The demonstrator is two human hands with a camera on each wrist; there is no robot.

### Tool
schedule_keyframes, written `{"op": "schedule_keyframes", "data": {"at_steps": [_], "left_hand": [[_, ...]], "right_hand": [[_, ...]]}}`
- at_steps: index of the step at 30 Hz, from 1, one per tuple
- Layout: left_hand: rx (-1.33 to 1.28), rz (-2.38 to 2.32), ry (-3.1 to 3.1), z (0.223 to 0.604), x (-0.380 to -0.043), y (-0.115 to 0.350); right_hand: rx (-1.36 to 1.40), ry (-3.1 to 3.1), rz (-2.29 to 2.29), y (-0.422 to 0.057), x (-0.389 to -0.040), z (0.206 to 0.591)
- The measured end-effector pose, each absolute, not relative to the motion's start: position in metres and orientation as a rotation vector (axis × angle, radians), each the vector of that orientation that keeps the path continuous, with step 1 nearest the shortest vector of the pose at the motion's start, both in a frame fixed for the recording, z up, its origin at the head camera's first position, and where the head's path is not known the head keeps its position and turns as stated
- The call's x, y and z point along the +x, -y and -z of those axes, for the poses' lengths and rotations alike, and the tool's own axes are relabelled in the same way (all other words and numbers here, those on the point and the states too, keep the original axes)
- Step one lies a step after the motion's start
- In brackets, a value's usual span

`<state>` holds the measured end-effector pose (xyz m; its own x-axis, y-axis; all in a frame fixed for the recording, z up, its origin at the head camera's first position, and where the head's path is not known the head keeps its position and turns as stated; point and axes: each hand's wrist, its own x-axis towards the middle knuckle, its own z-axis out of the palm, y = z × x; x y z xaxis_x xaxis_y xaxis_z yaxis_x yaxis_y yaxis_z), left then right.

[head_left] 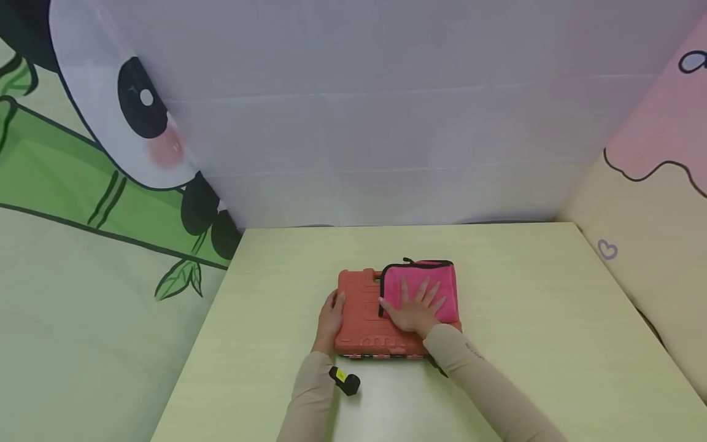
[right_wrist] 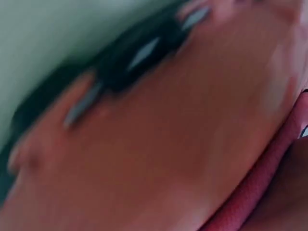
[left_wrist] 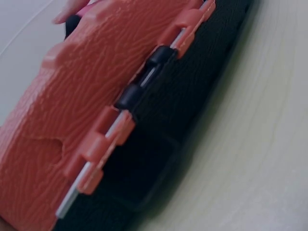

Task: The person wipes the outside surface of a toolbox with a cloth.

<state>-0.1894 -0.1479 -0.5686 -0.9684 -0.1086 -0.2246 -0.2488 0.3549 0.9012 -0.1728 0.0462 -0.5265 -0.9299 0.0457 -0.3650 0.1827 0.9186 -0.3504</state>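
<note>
An orange hard plastic case [head_left: 359, 316] with a black lower half lies on the table. Its hinge side, with metal pins [left_wrist: 72, 197], shows in the left wrist view. On the right part of the lid rests a pink zippered pouch [head_left: 394, 282] with black trim. My right hand [head_left: 414, 314] lies flat on this pouch, fingers straight and spread. At the case's left side, my left hand [head_left: 329, 319] holds the edge with the thumb near the lid; part of its fingers is hidden. The right wrist view is blurred, showing the orange lid [right_wrist: 144, 159] and the pouch's edge [right_wrist: 250, 190].
The pale wooden table [head_left: 530, 294] extends around the case on all sides. Printed cloth walls stand behind [head_left: 386, 153] and at both sides. A small black device with a yellow label [head_left: 349, 385] sits at the left wrist.
</note>
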Motion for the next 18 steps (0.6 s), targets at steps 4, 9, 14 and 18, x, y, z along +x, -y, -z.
{"op": "schedule_keyframes", "data": {"at_steps": [4, 9, 14, 18], "left_hand": [[-0.339, -1.695, -2.477, 0.569, -0.189, 0.149], [-0.347, -1.679, -2.506, 0.572, -0.19, 0.151], [-0.344, -1.671, -2.538, 0.571, -0.19, 0.153], [-0.302, -1.729, -2.522, 0.57, -0.189, 0.153]], "right_hand": [[0.168, -2.75, 0.527, -0.027, -0.164, 0.522], [0.157, -2.796, 0.507, -0.004, -0.153, 0.519], [0.136, -2.823, 0.505, 0.022, -0.143, 0.518], [0.127, -2.805, 0.501, 0.038, -0.139, 0.514]]}}
